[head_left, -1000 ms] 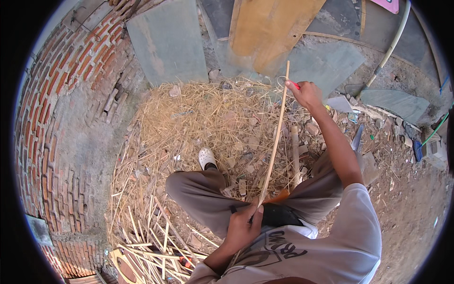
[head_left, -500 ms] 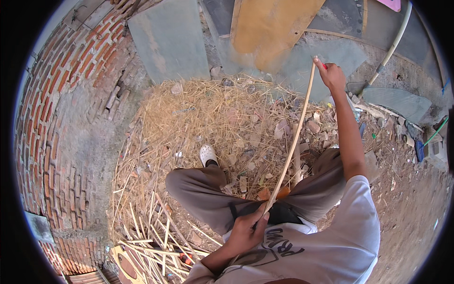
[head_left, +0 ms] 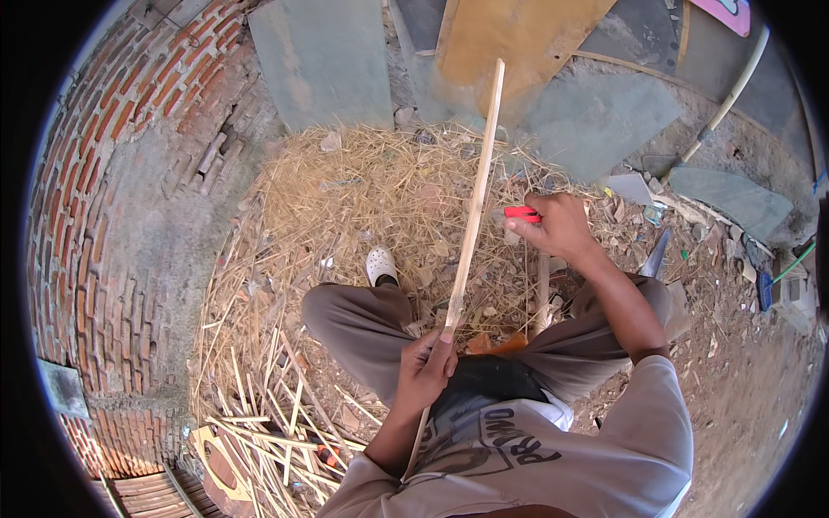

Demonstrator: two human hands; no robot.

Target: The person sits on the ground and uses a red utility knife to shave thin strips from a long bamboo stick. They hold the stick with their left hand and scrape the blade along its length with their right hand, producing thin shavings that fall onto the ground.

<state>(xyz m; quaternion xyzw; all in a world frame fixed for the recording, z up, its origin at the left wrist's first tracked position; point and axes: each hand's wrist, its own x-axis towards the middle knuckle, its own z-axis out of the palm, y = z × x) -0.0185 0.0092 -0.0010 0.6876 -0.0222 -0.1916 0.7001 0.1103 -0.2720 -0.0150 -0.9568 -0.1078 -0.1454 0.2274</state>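
From my station I see, nearest, the pale shirt [head_left: 561, 462], cropped by the lower edge, and a black cloth [head_left: 488, 388] across the lap. The left hand [head_left: 426, 367] is in front of the lap, its fingers closed around a pale wooden strip [head_left: 475, 211]. The strip rises from this grip, leaning slightly right, its far end free; below the hand it runs down beside the forearm, and its lower end is hidden at the shirt. Beyond and to the right, the right hand [head_left: 560, 229] has its fingers clenched on a red-handled tool [head_left: 522, 213]. The tool's working end is small and blurred beside the strip; I cannot tell whether they touch. At lower left lies a pile of wooden strips [head_left: 276, 449], partly cut off by the view's dark rim. An orange object [head_left: 511, 343] between the legs is mostly covered. Past the white shoe [head_left: 378, 263], straw-like shavings [head_left: 371, 186] cover the ground. Farthest, grey-blue boards [head_left: 324, 69] and a tan board [head_left: 518, 47] run out of view at the top.
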